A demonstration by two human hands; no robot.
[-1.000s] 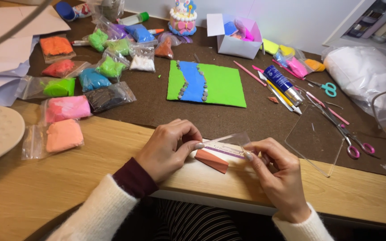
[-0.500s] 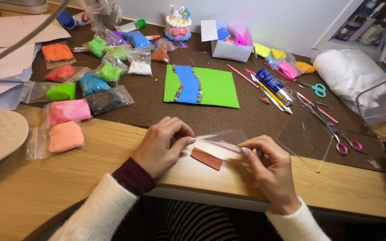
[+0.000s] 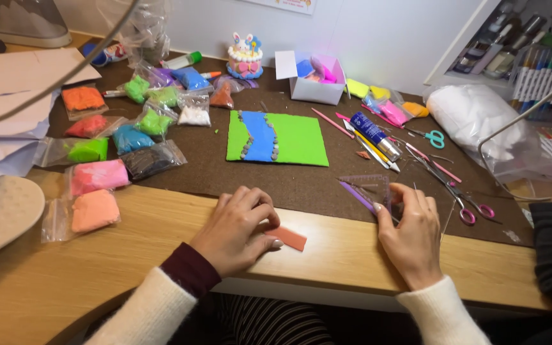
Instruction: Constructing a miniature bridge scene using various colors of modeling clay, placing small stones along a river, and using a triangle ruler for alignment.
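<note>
Pressing: left hand [image 3: 237, 227], fingers together, pins the orange clay slab [image 3: 287, 237] flat on the wooden tabletop [image 3: 161, 255].
Right hand [image 3: 410, 233]: pinches clear ruler [image 3: 368, 188] on brown mat [image 3: 301, 185].

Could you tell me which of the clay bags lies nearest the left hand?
The peach-orange bag on the wooden desk, nearest the left hand; the pink bag lies farther back.

Slab [image 3: 287, 238] under left hand [image 3: 237, 230]: salmon-orange; ruler [image 3: 368, 190] at right hand [image 3: 411, 231]: clear, purple edge; board [image 3: 295, 138]: green, blue wavy band edged with grey pebbles; mat [image 3: 289, 182]: dark brown; desk [image 3: 129, 255]: light wood grain; clay bags: orange [image 3: 83, 99], red [image 3: 86, 126], green [image 3: 88, 151], blue [image 3: 128, 137], pink [image 3: 97, 176], peach [image 3: 93, 210], black [image 3: 150, 160], white [image 3: 194, 115]; scissors [image 3: 434, 138]: teal handles; sleeves [image 3: 161, 300]: cream, maroon cuff.
</note>
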